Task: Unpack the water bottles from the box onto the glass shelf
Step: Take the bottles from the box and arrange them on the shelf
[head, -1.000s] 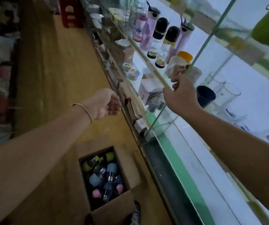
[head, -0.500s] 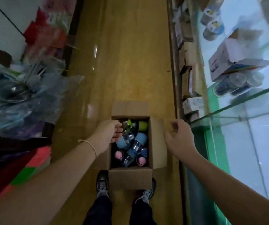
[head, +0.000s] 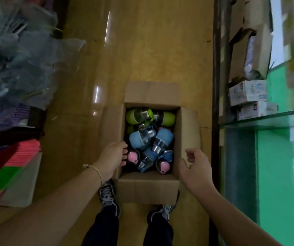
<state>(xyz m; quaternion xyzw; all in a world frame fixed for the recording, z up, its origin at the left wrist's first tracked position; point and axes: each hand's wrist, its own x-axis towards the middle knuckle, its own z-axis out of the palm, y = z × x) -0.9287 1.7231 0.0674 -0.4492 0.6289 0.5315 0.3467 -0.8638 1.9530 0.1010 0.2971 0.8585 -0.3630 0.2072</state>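
A shiny yellow-brown floor [head: 160,50] runs up the middle, with clear plastic bags [head: 18,55] and a pink and green stack [head: 9,167] on the left, and small white boxes [head: 247,93] on the right beside brown cardboard boxes [head: 245,50].

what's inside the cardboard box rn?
The cardboard box holds jumbled water bottles: green at the far end, blue in the middle, pink-capped nearest. Lower layers are covered, so no count. Both hands, left hand and right hand, are empty.
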